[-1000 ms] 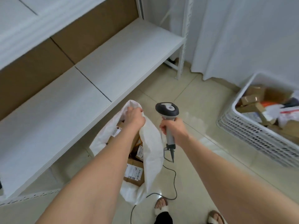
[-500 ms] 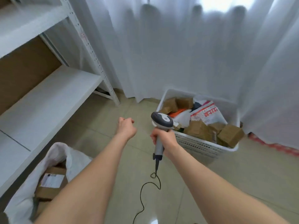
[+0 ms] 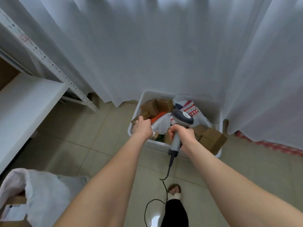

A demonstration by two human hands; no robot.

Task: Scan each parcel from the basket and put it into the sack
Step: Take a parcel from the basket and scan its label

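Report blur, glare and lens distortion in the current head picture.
Head view: soft throughout, with the sack at the lower left most smeared; the wide-angle lens slants the shelf upright and fans the curtain folds outward; a small white glare sits on the floor tile; light through the curtain is diffuse and shadows are faint.

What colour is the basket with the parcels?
The basket is white; the head view shows it best.

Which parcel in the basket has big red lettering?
The white plastic mailer just beyond the scanner head; the boxes around it are plain brown cardboard.
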